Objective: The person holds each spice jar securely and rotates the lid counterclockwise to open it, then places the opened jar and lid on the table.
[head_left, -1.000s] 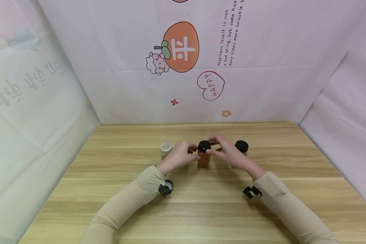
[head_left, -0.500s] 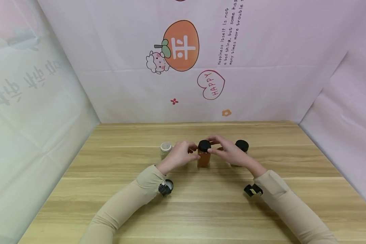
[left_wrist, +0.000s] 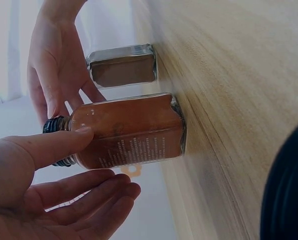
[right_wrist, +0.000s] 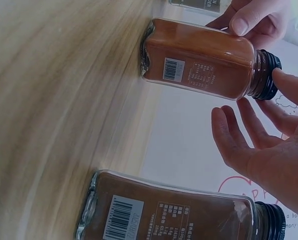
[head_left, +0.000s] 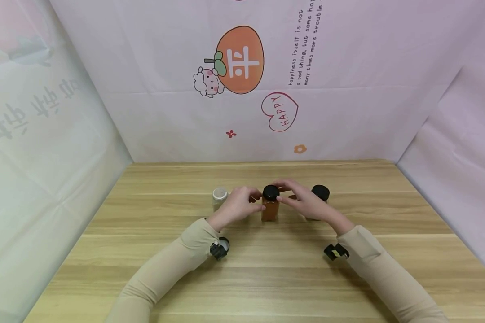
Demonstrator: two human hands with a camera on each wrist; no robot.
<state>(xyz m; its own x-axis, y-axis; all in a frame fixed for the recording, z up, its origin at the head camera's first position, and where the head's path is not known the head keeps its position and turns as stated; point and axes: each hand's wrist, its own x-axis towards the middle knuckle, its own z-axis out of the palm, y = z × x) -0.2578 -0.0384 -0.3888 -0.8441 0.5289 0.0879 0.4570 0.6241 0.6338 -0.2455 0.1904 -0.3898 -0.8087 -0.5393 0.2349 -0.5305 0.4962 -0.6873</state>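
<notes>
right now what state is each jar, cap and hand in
Square glass jar of orange-red powder: upright
Its round black cap: on, tightness can't be told
Square glass jar of brown powder: upright, black cap on
Glass jar with white top: upright, no black cap on
Loose round black cap: off, pale inside showing
Left hand: gripping orange-red jar
Right hand: pinching that jar's cap

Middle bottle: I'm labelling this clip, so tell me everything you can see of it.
The middle bottle is clear, glass-looking and flat-sided, holding reddish-brown powder. Its ridged black cap is on. Pale printing shows on its sides, with a barcode. It stands upright on the wooden table between a white-topped bottle and a black-capped bottle. The right hand pinches its cap; the left hand lays its thumb against its upper body.
</notes>
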